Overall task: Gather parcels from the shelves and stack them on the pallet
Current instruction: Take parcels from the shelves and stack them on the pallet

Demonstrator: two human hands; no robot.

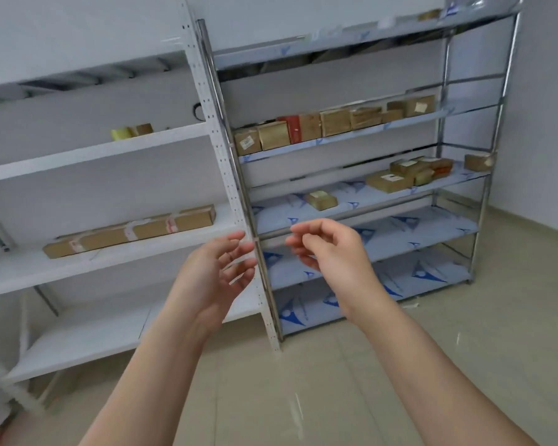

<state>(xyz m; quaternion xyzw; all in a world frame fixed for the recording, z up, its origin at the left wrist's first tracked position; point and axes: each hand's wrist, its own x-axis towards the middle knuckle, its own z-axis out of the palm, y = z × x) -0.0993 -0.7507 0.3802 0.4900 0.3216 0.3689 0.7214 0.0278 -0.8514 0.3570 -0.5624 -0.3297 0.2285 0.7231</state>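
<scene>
Pale floor tiles (335, 381) are passing below as I am steering both hands forward, empty, fingers loosely spread: left hand (218, 272), right hand (327, 249). Parcels are sitting ahead; the long parcel (129, 231) is lying at ten o'clock on the white shelf (78, 272), long axis left-right, nearer my left hand. Small parcels (332, 123) are waiting at one o'clock on the metal rack (361, 214).

My left hand (213, 268): raised before me, fingers loosely spread, holding nothing.
My right hand (329, 249): beside it, fingers loosely curled, empty.
White shelves (94, 149): on my left, carrying a long taped box (129, 231).
Metal rack (368, 201): on my right, with a row of parcels (332, 123) and a flat parcel (321, 200) lower down.
Floor (335, 381): pale tiles.
</scene>
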